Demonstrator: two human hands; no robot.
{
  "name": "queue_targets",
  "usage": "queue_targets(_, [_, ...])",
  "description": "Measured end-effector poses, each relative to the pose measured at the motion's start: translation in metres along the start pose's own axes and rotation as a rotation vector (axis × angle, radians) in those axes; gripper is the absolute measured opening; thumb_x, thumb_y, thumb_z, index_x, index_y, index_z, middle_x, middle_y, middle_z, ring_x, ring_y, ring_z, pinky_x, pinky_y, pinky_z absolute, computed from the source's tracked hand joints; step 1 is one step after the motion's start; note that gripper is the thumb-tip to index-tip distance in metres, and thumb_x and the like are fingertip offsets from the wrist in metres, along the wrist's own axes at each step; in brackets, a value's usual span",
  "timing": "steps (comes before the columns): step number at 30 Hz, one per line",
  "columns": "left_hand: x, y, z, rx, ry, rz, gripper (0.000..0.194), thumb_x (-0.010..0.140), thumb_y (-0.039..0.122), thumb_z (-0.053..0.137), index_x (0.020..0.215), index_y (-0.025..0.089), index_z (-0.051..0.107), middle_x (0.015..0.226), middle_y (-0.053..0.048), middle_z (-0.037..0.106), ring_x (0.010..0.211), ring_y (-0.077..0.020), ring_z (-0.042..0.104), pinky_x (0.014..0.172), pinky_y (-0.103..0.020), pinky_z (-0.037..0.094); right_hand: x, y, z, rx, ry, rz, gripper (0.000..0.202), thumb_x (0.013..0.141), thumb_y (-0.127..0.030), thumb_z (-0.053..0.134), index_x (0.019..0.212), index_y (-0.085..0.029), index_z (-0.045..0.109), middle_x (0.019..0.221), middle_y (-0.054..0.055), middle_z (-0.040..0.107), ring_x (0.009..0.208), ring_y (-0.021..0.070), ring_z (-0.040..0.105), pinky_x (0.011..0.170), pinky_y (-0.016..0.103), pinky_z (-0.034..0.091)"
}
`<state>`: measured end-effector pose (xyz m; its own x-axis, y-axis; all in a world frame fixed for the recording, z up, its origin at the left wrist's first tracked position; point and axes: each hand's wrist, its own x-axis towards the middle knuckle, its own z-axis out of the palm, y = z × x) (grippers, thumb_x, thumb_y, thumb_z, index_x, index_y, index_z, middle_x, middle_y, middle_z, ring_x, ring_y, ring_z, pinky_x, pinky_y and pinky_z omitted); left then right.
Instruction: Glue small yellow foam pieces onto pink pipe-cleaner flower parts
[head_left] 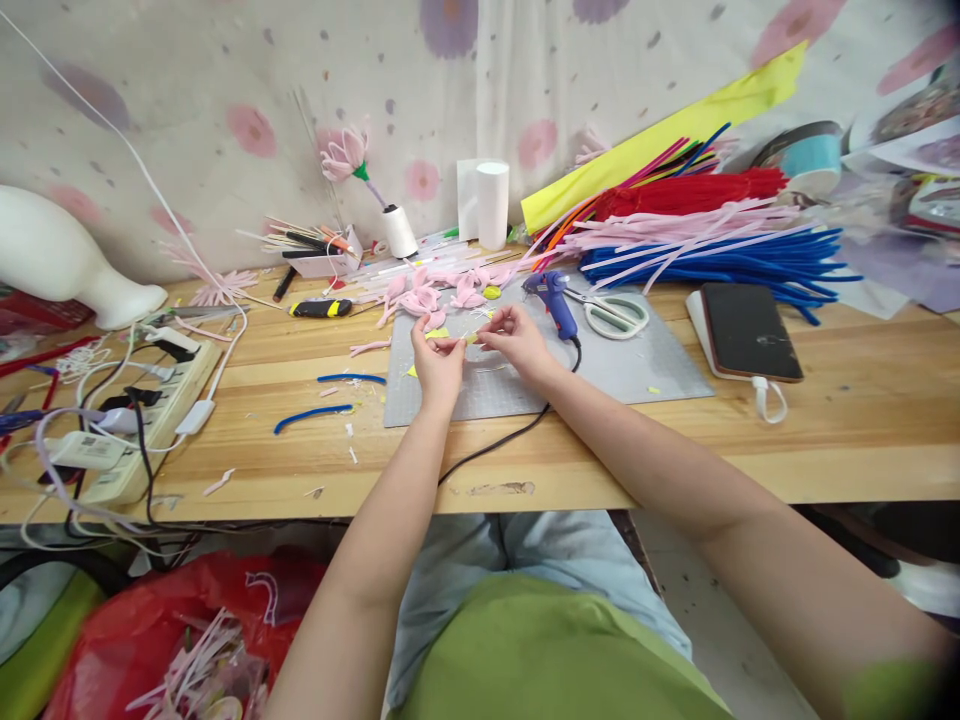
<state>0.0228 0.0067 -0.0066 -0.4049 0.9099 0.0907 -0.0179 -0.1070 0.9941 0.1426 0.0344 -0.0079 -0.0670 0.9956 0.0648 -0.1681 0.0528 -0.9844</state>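
Over the grey mat [645,370], my left hand [440,365] and my right hand [514,342] are close together with their fingertips pinched. Between them is a small yellowish piece [472,338], its ends hidden by the fingers. Just behind my hands lie pink fuzzy petal shapes [420,298]. A blue glue gun [553,303] rests to the right of my right hand, beside light green-handled scissors [616,316]. Two short blue pipe cleaners [313,416] lie on the wood left of the mat.
Bundles of blue [712,262], pink and red pipe cleaners fill the back right. A phone [750,330] on a stand is at the right. A power strip [161,425] with tangled cables is at the left. The glue gun's black cord [510,437] crosses the front edge area.
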Motion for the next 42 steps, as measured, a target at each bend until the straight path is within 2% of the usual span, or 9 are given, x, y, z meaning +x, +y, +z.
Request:
queue_targets(4, [0.001, -0.001, -0.007, 0.029, -0.041, 0.062, 0.068, 0.061, 0.009, 0.073, 0.123, 0.025, 0.048, 0.068, 0.004, 0.057, 0.070, -0.0138, 0.061, 0.076, -0.028, 0.048, 0.002, -0.004, -0.006, -0.077, -0.109, 0.025, 0.041, 0.055, -0.022, 0.071, 0.084, -0.022, 0.044, 0.077, -0.003, 0.064, 0.068, 0.0121, 0.060, 0.062, 0.028, 0.049])
queue_targets(8, [-0.001, -0.004, -0.010, 0.033, -0.098, 0.090, 0.066, 0.061, 0.010, 0.073, 0.122, 0.026, 0.050, 0.066, 0.004, 0.057, 0.071, -0.0128, 0.061, 0.079, -0.027, 0.047, 0.003, -0.003, -0.008, -0.203, -0.172, 0.034, 0.035, 0.055, -0.017, 0.071, 0.081, -0.021, 0.048, 0.064, -0.004, 0.063, 0.059, 0.0118, 0.057, 0.060, 0.026, 0.045])
queue_targets(11, [-0.001, -0.005, -0.009, 0.002, -0.101, 0.063, 0.063, 0.061, 0.013, 0.075, 0.118, 0.024, 0.052, 0.066, 0.004, 0.058, 0.069, -0.0121, 0.060, 0.073, -0.025, 0.047, 0.003, -0.003, -0.008, -0.231, -0.101, 0.038, 0.031, 0.055, -0.014, 0.071, 0.077, -0.020, 0.049, 0.060, -0.005, 0.061, 0.057, 0.0117, 0.056, 0.060, 0.026, 0.043])
queue_targets(15, [0.000, -0.003, -0.006, -0.150, -0.073, -0.095, 0.052, 0.059, 0.012, 0.075, 0.106, 0.018, 0.052, 0.063, 0.005, 0.059, 0.060, -0.0093, 0.058, 0.064, -0.022, 0.045, 0.002, -0.004, -0.008, -0.022, 0.052, 0.080, 0.035, 0.056, -0.019, 0.072, 0.079, -0.020, 0.045, 0.061, -0.005, 0.061, 0.060, 0.0114, 0.059, 0.062, 0.026, 0.046])
queue_targets(20, [-0.002, 0.003, -0.007, -0.346, -0.071, -0.271, 0.052, 0.056, 0.008, 0.075, 0.100, 0.017, 0.048, 0.063, 0.004, 0.061, 0.070, -0.0119, 0.064, 0.065, -0.022, 0.044, -0.004, -0.001, 0.000, 0.166, 0.043, 0.184, 0.045, 0.048, -0.026, 0.079, 0.077, -0.020, 0.044, 0.063, -0.005, 0.061, 0.061, 0.0103, 0.060, 0.067, 0.027, 0.048])
queue_targets(28, [-0.002, 0.003, -0.006, -0.369, -0.071, -0.322, 0.049, 0.056, 0.008, 0.076, 0.097, 0.017, 0.050, 0.062, 0.006, 0.060, 0.061, -0.0079, 0.060, 0.073, -0.025, 0.047, -0.012, 0.001, 0.010, 0.215, 0.011, 0.222, 0.046, 0.045, -0.028, 0.079, 0.076, -0.020, 0.047, 0.068, -0.004, 0.063, 0.066, 0.0105, 0.062, 0.063, 0.023, 0.045])
queue_targets(35, [-0.002, 0.004, -0.007, -0.353, -0.103, -0.335, 0.053, 0.058, 0.005, 0.072, 0.106, 0.016, 0.054, 0.060, 0.005, 0.060, 0.063, -0.0092, 0.062, 0.073, -0.026, 0.048, -0.012, 0.001, 0.010, 0.143, 0.032, 0.178, 0.046, 0.045, -0.032, 0.079, 0.076, -0.020, 0.047, 0.066, -0.006, 0.060, 0.064, 0.0095, 0.059, 0.057, 0.020, 0.040])
queue_targets(42, [-0.002, 0.004, -0.007, -0.336, -0.098, -0.349, 0.058, 0.058, 0.004, 0.071, 0.113, 0.018, 0.057, 0.058, 0.004, 0.058, 0.076, -0.0144, 0.066, 0.077, -0.028, 0.049, -0.012, 0.000, 0.011, 0.100, 0.040, 0.149, 0.042, 0.048, -0.032, 0.075, 0.076, -0.021, 0.046, 0.068, -0.005, 0.058, 0.064, 0.0092, 0.056, 0.055, 0.021, 0.039])
